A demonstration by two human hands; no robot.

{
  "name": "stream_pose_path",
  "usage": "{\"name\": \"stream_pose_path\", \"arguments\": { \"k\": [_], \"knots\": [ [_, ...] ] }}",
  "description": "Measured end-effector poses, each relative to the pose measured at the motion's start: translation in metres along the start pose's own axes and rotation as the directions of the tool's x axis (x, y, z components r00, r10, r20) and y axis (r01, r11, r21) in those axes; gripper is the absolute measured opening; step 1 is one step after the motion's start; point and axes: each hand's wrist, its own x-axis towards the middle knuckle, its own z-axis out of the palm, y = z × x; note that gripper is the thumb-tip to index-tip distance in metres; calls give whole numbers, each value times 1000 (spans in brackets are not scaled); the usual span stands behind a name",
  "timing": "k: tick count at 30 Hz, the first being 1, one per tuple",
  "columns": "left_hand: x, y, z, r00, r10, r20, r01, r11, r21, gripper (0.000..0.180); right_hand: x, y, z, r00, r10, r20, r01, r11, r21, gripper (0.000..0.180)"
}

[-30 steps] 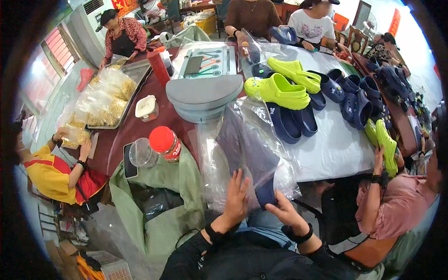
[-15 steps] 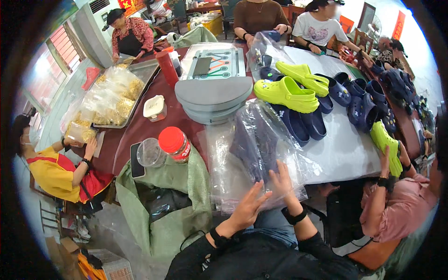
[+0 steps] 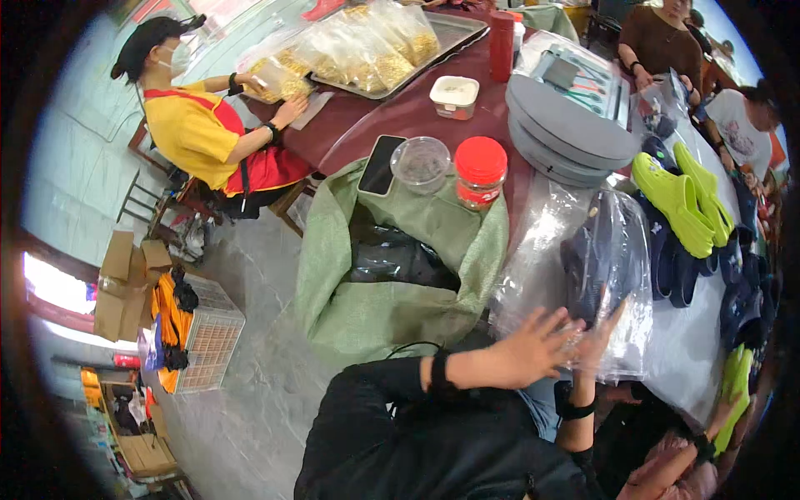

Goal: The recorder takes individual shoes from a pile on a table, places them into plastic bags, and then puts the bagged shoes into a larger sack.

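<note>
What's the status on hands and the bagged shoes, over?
Left hand open, fingers spread on clear bag. Right hand flat against it, no grip. Dark clogs inside. Green sack close alongside.

Bagged dark clogs at the hands

A clear plastic bag (image 3: pixel 612 283) lies on the table edge just beyond both hands, with a pair of dark navy clogs (image 3: pixel 596 262) inside it, side by side with their length running away from the hands. The film is crinkled and glossy, loose around the clogs, and spreads flat toward the left into an empty flap above the left hand (image 3: pixel 533 350). That hand is spread open, its fingertips at the bag's near edge. The right hand (image 3: pixel 596 337) rises just beside it, fingers up against the near side of the bag, under the clogs. The bag's mouth cannot be made out.
</note>
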Motion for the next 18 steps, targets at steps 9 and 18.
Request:
{"name": "stream_pose_path", "arguments": {
  "k": [9, 18],
  "knots": [
    [-191, -129, -63, 619, -698, 361, 688, 703, 180, 103, -4, -21, -53, 942, 324, -92, -67, 448, 892, 68],
    [-137, -76, -116, 959, -262, 104, 260, 965, 34, 28, 28, -152, -39, 651, -260, 713, -561, 468, 683, 72]
  ]
}}
